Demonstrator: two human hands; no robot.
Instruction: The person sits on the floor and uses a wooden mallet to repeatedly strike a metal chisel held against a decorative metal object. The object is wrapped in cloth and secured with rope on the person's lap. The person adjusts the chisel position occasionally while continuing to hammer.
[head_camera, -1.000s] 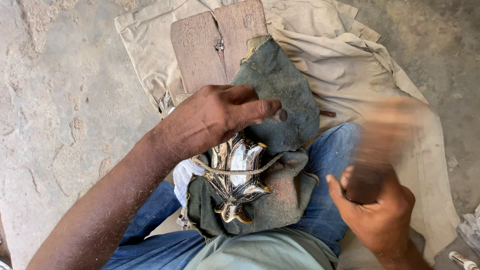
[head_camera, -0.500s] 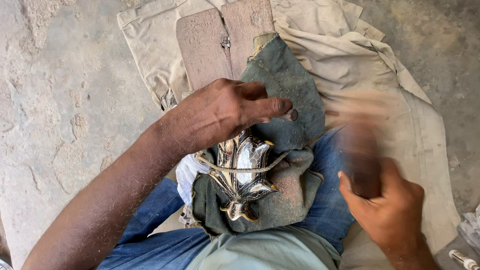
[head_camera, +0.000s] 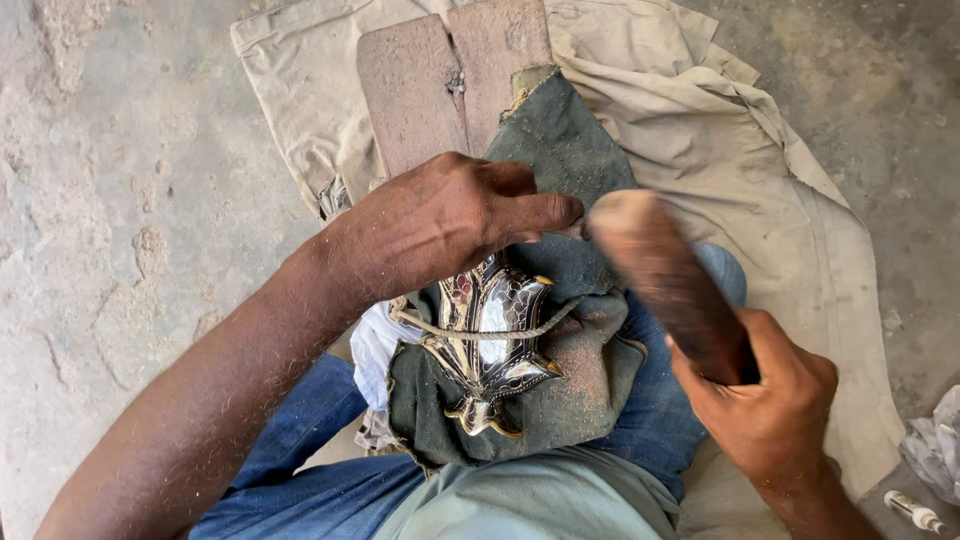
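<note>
Two hands are ours here, and nearest to us, on the lap, lies a shiny metal ornament (head_camera: 488, 345), leaf-shaped with curling points, brass-edged and mirror-bright. A thin cord (head_camera: 480, 328) crosses its middle. It rests on a dark green cloth (head_camera: 560, 400), rough and dusted with reddish grit, bunched over blue jeans (head_camera: 300, 470). Our right hand (head_camera: 775, 400) sits low at the right, fingers clenched around the lower end of a reddish-brown wooden mallet (head_camera: 665, 280), blurred, its rounded head close to the left fingertips. Our left hand (head_camera: 455, 215) comes in from the left and covers the ornament's upper end, fingers (head_camera: 535, 212) curled down onto it; whether they grip something small we cannot tell. Beyond the hand, the green cloth runs up over a worn wooden board (head_camera: 420, 80) with a small metal fitting at its centre seam. Under all lies a creased beige sheet (head_camera: 760, 170) on pitted concrete floor (head_camera: 110, 180), with room open on the left. A small white tube (head_camera: 915, 510) lies at the far right edge.
</note>
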